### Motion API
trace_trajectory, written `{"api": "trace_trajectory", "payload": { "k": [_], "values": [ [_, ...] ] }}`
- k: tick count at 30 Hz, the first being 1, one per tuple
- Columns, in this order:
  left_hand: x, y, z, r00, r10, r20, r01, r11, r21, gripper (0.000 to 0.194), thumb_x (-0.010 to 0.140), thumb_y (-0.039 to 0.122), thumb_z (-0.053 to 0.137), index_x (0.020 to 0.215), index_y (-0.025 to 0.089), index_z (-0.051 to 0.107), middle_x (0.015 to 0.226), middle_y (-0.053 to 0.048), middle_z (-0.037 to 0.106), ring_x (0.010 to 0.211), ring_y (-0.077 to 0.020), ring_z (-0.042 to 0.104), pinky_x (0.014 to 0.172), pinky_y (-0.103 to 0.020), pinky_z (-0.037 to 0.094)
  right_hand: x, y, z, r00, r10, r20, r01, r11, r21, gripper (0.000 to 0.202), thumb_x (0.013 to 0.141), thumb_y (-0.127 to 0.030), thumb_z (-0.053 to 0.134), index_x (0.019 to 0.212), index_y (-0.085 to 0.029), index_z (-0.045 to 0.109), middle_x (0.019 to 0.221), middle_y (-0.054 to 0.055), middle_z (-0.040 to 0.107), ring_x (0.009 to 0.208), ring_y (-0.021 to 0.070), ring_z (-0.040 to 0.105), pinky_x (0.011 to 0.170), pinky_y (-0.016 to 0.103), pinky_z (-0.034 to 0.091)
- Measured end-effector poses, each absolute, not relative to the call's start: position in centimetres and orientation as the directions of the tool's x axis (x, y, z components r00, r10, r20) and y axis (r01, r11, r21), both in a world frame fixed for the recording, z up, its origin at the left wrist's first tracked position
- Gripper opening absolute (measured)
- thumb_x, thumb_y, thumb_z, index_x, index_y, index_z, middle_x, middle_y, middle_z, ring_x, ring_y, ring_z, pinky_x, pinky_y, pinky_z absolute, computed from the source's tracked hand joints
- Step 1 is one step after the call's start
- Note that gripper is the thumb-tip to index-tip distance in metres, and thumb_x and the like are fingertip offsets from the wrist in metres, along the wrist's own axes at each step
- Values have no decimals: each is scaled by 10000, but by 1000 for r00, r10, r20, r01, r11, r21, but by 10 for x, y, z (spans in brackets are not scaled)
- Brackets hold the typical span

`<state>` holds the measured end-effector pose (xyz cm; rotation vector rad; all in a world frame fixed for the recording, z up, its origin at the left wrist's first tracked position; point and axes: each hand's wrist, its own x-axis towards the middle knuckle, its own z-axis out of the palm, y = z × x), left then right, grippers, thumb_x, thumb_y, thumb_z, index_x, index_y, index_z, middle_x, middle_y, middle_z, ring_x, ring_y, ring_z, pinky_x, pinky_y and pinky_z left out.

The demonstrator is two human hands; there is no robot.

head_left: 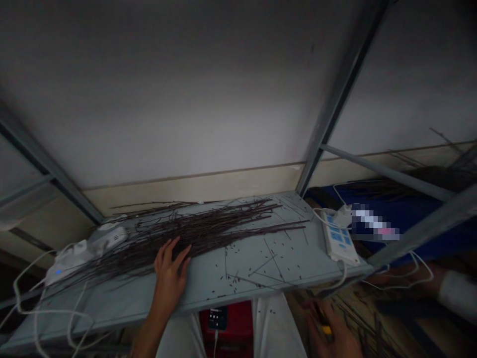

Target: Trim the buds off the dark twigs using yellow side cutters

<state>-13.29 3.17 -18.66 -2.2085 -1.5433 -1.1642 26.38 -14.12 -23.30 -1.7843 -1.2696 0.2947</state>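
Note:
A long pile of thin dark twigs (194, 226) lies across the grey shelf board (246, 263), reaching from the left end past the middle. My left hand (171, 263) is at the near edge of this pile, fingers apart and fingertips touching the twigs, with nothing gripped. Low on the right, below the board's front edge, my right hand (331, 328) is closed around a small tool with a yellow and dark handle (325, 329). Motion blur and dim light hide the tool's kind. Short twig bits and single twigs (274, 263) are scattered over the board's right half.
A white power strip (340, 238) with a plugged-in charger stands at the board's right end. Another white device (70, 258) and loose cables lie left. Metal posts (335, 109) frame the shelf. A phone (217, 317) rests below. Another person's sleeve (458, 293) shows at right.

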Motion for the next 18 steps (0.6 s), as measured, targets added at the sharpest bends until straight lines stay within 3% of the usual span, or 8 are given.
{"api": "trace_trajectory", "payload": {
  "k": [2,4,7,8,12,15,18],
  "values": [
    [-121,10,-197,120,701,703,844,-445,299,402,950,219,576,1338,312,623,1512,-101,475,1388,-336,418,1117,-591,365,277,-101,-205,232,867,442,757,124,-641,261,898,-403,566,1087,-242,646,1186,113,701,1072,276,689,943,409,565],
    [-114,-12,-211,106,710,696,822,-457,341,471,948,193,566,1402,319,557,1507,-107,475,1376,-327,434,1115,-576,384,287,-58,-178,62,856,513,837,236,-494,201,928,-276,502,1090,-223,607,1344,137,611,1170,257,635,991,401,531],
    [-115,-37,-235,93,707,701,796,-476,374,515,941,159,551,1422,339,523,1379,-95,586,1281,-302,537,1066,-526,460,291,1,-150,-131,916,380,936,240,-256,303,909,-115,467,1188,-166,574,1477,173,498,1323,251,519,1085,396,440],
    [-116,-42,-242,81,696,714,792,-480,378,522,940,148,540,1423,347,518,1317,-88,626,1230,-294,577,1036,-514,486,290,17,-144,-171,943,286,962,223,-160,359,893,-83,475,1233,-156,564,1447,177,529,1317,252,522,1069,392,440],
    [-121,-52,-263,-2,684,729,800,-436,412,588,950,114,480,1476,373,436,1280,-87,657,1181,-291,618,998,-544,507,285,58,-127,-224,960,167,969,237,-67,338,849,6,466,1079,-150,658,1056,129,732,976,238,692,836,318,482],
    [-124,-54,-272,-10,717,697,794,-419,441,653,952,109,471,1531,381,340,1358,-93,627,1254,-289,590,1026,-547,503,292,66,-99,-242,958,154,969,246,-7,324,851,-14,498,1084,-168,662,1010,108,748,866,231,703,734,297,445],
    [-128,-51,-281,9,709,705,784,-442,435,616,953,114,459,1501,387,399,1332,-81,660,1223,-284,622,998,-525,527,308,63,-54,-236,951,202,972,227,66,303,857,-66,541,1114,-179,655,1009,111,750,855,241,695,712,298,420]
  ]
}}
